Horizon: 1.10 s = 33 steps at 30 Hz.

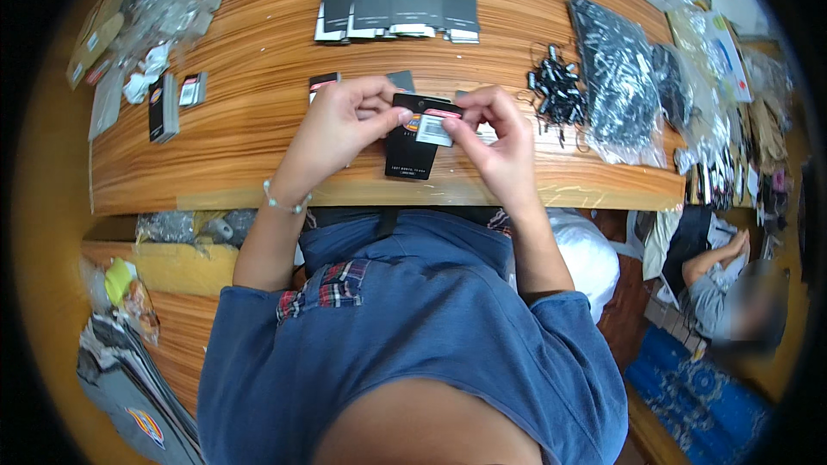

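Note:
Near the front edge of the table, my left hand (pixel 355 116) pinches a black hang tag (pixel 409 159) by its upper left side. My right hand (pixel 498 139) has thumb and fingers closed on a small white barcode tag (pixel 436 131) with a pink band, which lies across the upper right of the black one. More tags are partly hidden behind my hands; one with a pink-banded label (pixel 324 81) shows beside my left fingers. Several rows of black tags with white barcode labels (pixel 392 4) lie fanned out farther back.
To the left stand a stack of black tags (pixel 162 108), a small stack of barcode tags (pixel 193 89) and crumpled plastic bags (pixel 177 13). On the right lie a pile of black strings (pixel 556 82) and a clear bag of black items (pixel 616 69). Another person (pixel 724 293) sits at far right.

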Each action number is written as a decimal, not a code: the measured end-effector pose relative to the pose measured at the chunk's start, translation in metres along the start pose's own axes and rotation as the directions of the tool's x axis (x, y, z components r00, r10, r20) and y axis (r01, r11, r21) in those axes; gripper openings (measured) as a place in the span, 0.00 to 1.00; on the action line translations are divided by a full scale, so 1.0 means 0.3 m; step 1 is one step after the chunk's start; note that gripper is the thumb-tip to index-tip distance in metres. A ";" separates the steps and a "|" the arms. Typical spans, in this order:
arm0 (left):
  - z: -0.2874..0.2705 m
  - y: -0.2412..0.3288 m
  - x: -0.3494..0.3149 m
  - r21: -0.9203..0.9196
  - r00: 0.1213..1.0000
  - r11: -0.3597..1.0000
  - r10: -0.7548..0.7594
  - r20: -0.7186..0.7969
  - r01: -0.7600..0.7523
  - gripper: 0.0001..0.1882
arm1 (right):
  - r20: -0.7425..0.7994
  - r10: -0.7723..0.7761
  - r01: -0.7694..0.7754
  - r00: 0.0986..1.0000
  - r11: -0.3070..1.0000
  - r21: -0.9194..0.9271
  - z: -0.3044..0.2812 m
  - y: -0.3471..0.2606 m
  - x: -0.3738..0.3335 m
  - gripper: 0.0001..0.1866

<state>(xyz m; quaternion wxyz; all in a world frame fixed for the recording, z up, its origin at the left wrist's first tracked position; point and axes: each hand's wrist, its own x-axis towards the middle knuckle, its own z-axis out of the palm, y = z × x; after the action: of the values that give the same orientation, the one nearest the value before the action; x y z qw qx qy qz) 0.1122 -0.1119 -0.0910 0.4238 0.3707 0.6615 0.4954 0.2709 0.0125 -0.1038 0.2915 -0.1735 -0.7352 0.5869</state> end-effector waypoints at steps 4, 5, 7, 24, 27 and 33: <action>0.063 0.000 0.000 -0.069 0.998 0.996 0.053 -0.030 -0.055 0.10 | -0.063 -0.073 0.065 0.995 0.990 -0.122 0.008 0.012 -0.005 0.15; 0.073 -0.001 0.003 -0.115 0.998 0.992 0.040 -0.039 -0.044 0.10 | -0.078 -0.052 0.041 0.996 0.990 -0.133 0.004 0.010 -0.008 0.16; 0.090 0.000 0.011 -0.116 0.997 0.991 0.063 -0.046 -0.068 0.11 | -0.083 -0.012 0.004 0.996 0.996 -0.091 -0.013 0.016 -0.018 0.16; 0.049 -0.048 0.035 -0.278 0.978 0.945 0.131 -0.163 -0.173 0.09 | -0.490 0.006 -0.251 0.872 0.864 -0.436 -0.436 0.120 -0.126 0.03; 0.035 -0.075 0.027 -0.273 0.973 0.947 0.119 -0.197 -0.171 0.09 | -0.538 -0.021 -0.077 0.842 0.984 -0.159 -0.485 0.061 -0.066 0.04; 0.025 -0.069 0.013 -0.268 0.980 0.950 0.119 -0.161 -0.159 0.09 | -0.408 0.051 -0.204 0.911 0.918 -0.341 -0.542 0.056 -0.002 0.06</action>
<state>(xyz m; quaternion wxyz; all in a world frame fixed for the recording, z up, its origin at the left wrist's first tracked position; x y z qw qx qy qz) 0.1163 -0.1105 -0.1129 0.3876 0.3163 0.5856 0.6378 0.3727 0.1401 -0.0973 0.3538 -0.3885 -0.7475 0.4064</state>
